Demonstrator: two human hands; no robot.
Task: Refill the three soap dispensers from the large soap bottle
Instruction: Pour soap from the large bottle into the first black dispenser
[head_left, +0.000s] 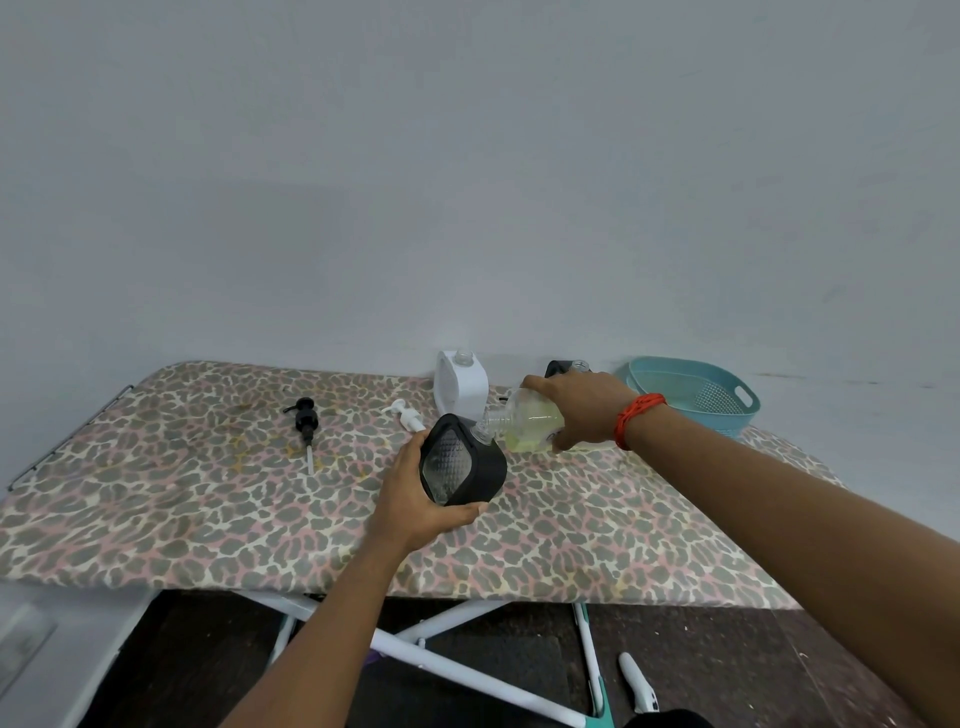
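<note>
My left hand (415, 501) grips a black soap dispenser (462, 462) with a clear ribbed window, tilted over the table. My right hand (576, 410) holds the large clear soap bottle (524, 418) of yellowish soap, tipped sideways with its mouth at the dispenser's open neck. A white dispenser (461, 387) stands open behind them. A second black dispenser (558, 368) is mostly hidden behind my right hand. A black pump head (305, 418) and a white pump head (404, 414) lie on the cloth to the left.
The leopard-print table (208, 509) stands against a plain wall. A teal basket (696, 395) sits at the back right corner. White table legs (467, 670) and a white object (641, 686) on the dark floor show below the front edge.
</note>
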